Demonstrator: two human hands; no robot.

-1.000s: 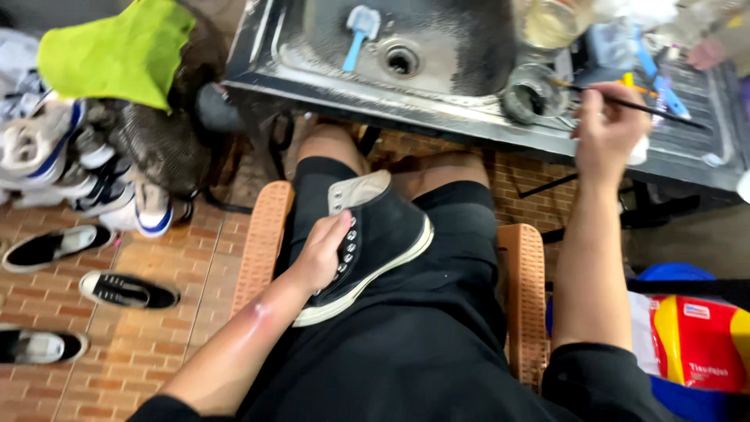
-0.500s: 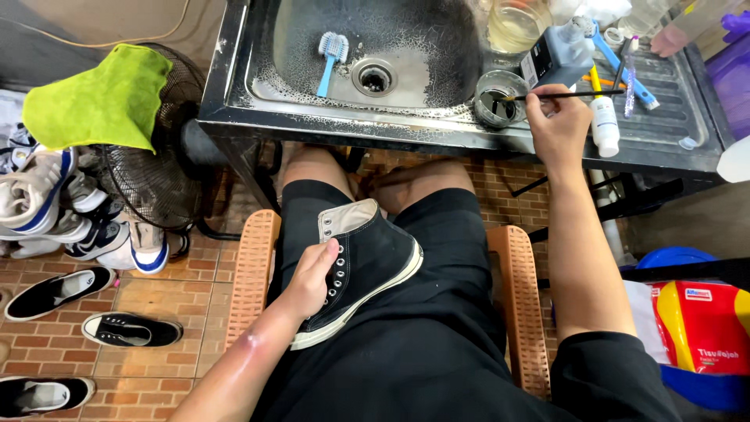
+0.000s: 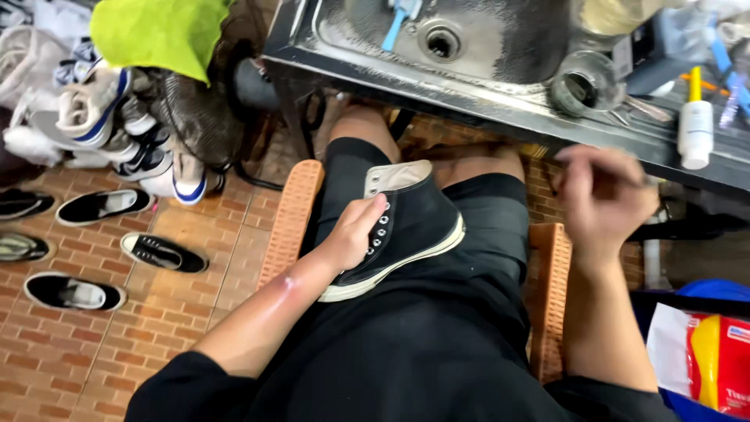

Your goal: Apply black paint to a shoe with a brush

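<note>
A black high-top sneaker (image 3: 414,227) with a white sole lies on its side across my lap. My left hand (image 3: 355,234) rests on its laced side and holds it in place. My right hand (image 3: 601,199) hovers blurred above my right thigh, just below the edge of the metal sink counter (image 3: 484,105). Its fingers are pinched on a thin dark brush that shows only as a faint streak. A small round tin (image 3: 582,90) stands open on the counter above that hand.
A blue brush (image 3: 398,19) lies in the sink basin and a white bottle (image 3: 695,125) on the counter. A green cloth (image 3: 156,31) tops a pile of sneakers (image 3: 117,133) at left. Black slip-ons (image 3: 164,252) lie on the brick floor. A red-yellow bag (image 3: 711,352) sits at right.
My right hand has come down from the tin on the counter toward my lap. The view has moved closer and tilted. My left hand stays on the sneaker.
</note>
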